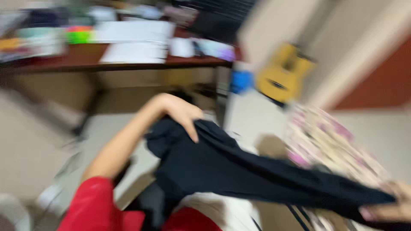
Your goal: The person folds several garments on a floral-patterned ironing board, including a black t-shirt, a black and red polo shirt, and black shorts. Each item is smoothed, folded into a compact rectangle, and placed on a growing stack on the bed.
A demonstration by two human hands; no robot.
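Gripping: the left hand (182,113) closes on one end of a dark garment (239,169), thumb pointing down over the fabric, fingers curled behind it.
Left arm: bare forearm rising from a red sleeve (92,205) at the lower left, wrist bent over so the hand hooks down onto the cloth.
Right hand: the right hand (391,205) sits at the lower right edge, only partly in view and blurred; its fingers pinch the far end of the same garment.
Garment: black or very dark navy, stretched in a long band between the two hands, running from centre frame down to the lower right; a bunched fold hangs under the left hand.
Below the garment: a pale surface, and a floral cloth (329,145) in pink and cream lying just behind the stretched fabric on the right.
Floor: light tiles, with thin dark cords trailing at the left.
Counter: a dark wooden counter (85,60) runs across the top, well apart from the hands, carrying white papers (135,40), a green item and other clutter too blurred to tell.
Room: a yellow guitar (282,72) leans by a pale wall at upper right, with a blue object (241,81) just beside it.
Sharpness: the whole view is smeared, so fine details stay uncertain.
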